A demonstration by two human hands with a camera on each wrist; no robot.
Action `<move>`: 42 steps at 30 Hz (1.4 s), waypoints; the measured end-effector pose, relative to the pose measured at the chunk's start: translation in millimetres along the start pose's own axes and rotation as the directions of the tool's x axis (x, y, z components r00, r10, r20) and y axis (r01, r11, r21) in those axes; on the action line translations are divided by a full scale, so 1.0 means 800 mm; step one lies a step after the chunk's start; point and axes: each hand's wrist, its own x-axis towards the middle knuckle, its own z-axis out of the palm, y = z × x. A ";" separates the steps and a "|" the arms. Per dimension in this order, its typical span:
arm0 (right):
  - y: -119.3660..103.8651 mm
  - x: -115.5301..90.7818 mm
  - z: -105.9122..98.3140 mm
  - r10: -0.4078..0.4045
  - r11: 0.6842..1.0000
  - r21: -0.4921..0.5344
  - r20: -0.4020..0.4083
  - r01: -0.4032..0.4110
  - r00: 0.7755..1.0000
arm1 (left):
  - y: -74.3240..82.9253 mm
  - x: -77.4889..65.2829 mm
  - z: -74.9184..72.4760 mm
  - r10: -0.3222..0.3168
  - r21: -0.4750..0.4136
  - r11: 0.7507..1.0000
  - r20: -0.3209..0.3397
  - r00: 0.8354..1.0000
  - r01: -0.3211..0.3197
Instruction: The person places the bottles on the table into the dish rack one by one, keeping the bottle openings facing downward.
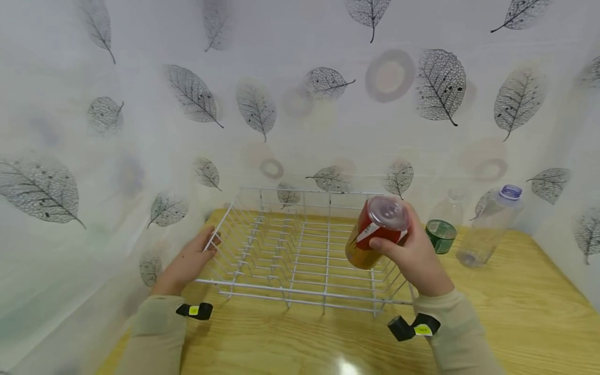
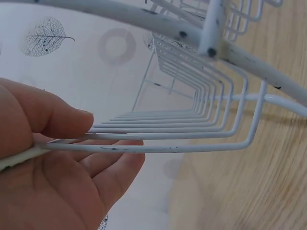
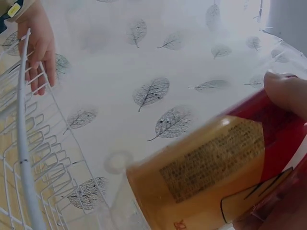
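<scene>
A white wire dish rack (image 1: 304,291) stands on the wooden table. At its left side, my left hand (image 1: 189,260) holds the rim; the left wrist view shows the thumb on one side of the wire and the fingers (image 2: 117,179) on the other. My right hand (image 1: 424,265) grips a red and gold can (image 1: 363,252) above the right part of the rack. The can is tilted, its clear-looking top end facing me. Small print covers the gold part of the can (image 3: 211,158) in the right wrist view.
Right of the rack stand a clear bottle with a green label (image 1: 440,237) and a taller clear bottle with a purple neck (image 1: 487,226). A whitish curtain with leaf prints (image 1: 290,140) hangs behind and at both sides of the table (image 1: 262,333).
</scene>
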 end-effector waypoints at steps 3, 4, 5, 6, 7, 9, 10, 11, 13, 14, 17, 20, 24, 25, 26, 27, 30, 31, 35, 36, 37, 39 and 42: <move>-0.004 0.003 -0.001 -0.010 0.999 0.039 -0.019 0.011 1.000 | -0.003 -0.001 0.002 -0.005 -0.065 0.998 0.003 1.000 0.005; -0.006 0.006 -0.002 -0.019 0.999 0.049 -0.018 0.019 1.000 | -0.004 -0.002 0.003 -0.005 -0.074 0.997 0.001 1.000 0.006; -0.007 0.010 -0.002 -0.030 0.998 0.054 -0.018 0.031 0.999 | -0.004 -0.003 0.003 -0.002 -0.085 0.996 0.000 1.000 0.002; -0.009 0.014 -0.003 -0.044 0.997 0.055 -0.016 0.045 0.999 | -0.004 -0.004 0.003 -0.001 -0.095 0.995 0.000 1.000 0.001; -0.010 0.019 -0.005 -0.059 0.997 0.040 -0.015 0.060 0.998 | -0.004 -0.005 0.003 0.001 -0.107 0.994 0.002 1.000 -0.001; -0.013 0.032 -0.009 -0.078 0.997 0.002 -0.013 0.078 0.997 | -0.003 -0.005 0.004 0.011 -0.125 0.992 0.007 1.000 -0.010; -0.014 0.039 -0.011 -0.078 0.997 -0.023 -0.015 0.077 0.997 | -0.003 -0.005 0.004 0.014 -0.129 0.992 0.012 1.000 -0.013; -0.015 0.046 -0.013 -0.075 0.996 -0.044 -0.015 0.074 0.997 | -0.002 -0.005 0.004 0.016 -0.131 0.991 0.013 1.000 -0.015; -0.014 0.064 -0.016 -0.055 0.996 -0.070 -0.014 0.054 0.998 | -0.001 -0.005 0.003 0.020 -0.132 0.991 0.016 1.000 -0.018; -0.013 0.072 -0.017 -0.039 0.996 -0.076 -0.015 0.038 0.999 | -0.001 -0.005 0.003 0.020 -0.127 0.992 0.017 1.000 -0.018; -0.009 0.097 -0.017 0.024 0.996 -0.090 -0.028 -0.026 0.999 | -0.001 -0.004 0.002 0.005 -0.113 0.994 0.016 1.000 -0.003; -0.005 0.120 -0.012 0.086 0.991 -0.101 -0.041 -0.090 0.995 | -0.003 -0.002 0.001 -0.008 -0.109 0.994 0.011 1.000 0.010; -0.001 0.146 0.000 0.107 0.985 -0.130 -0.037 -0.111 0.994 | -0.005 0.002 0.000 0.008 -0.096 0.995 0.004 1.000 -0.008; 0.000 0.152 0.004 0.104 0.985 -0.132 -0.033 -0.108 0.994 | -0.005 0.002 0.000 0.013 -0.093 0.996 0.003 1.000 -0.012; 0.000 0.158 0.009 0.099 0.985 -0.137 -0.027 -0.102 0.995 | -0.004 0.002 0.001 0.021 -0.086 0.996 0.003 1.000 -0.021; 0.000 0.164 0.013 0.097 0.984 -0.147 -0.025 -0.100 0.995 | -0.004 0.002 0.001 0.025 -0.085 0.996 0.005 1.000 -0.025; 0.006 0.180 0.028 0.101 0.984 -0.150 -0.009 -0.101 0.995 | 0.000 0.000 0.001 0.025 -0.087 0.996 0.011 1.000 -0.024; 0.009 0.186 0.034 0.106 0.984 -0.142 -0.005 -0.106 0.994 | 0.001 0.000 0.001 0.020 -0.091 0.996 0.011 1.000 -0.019; 0.028 0.208 0.057 0.163 0.980 -0.116 0.005 -0.161 0.987 | 0.000 -0.001 -0.001 0.016 -0.099 0.995 0.010 1.000 -0.015; 0.035 0.213 0.064 0.179 0.979 -0.105 0.010 -0.177 0.984 | -0.001 -0.001 -0.001 0.018 -0.099 0.995 0.010 1.000 -0.017; 0.041 0.216 0.071 0.197 0.975 -0.106 0.017 -0.194 0.980 | -0.002 -0.001 -0.001 0.015 -0.098 0.995 0.010 1.000 -0.014; 0.054 0.220 0.084 0.237 0.963 -0.136 0.029 -0.231 0.971 | -0.005 -0.001 -0.001 0.010 -0.095 0.995 0.013 1.000 -0.009; 0.073 0.225 0.101 0.272 0.948 -0.181 0.044 -0.260 0.961 | -0.008 0.001 0.000 0.002 -0.096 0.995 0.007 1.000 -0.002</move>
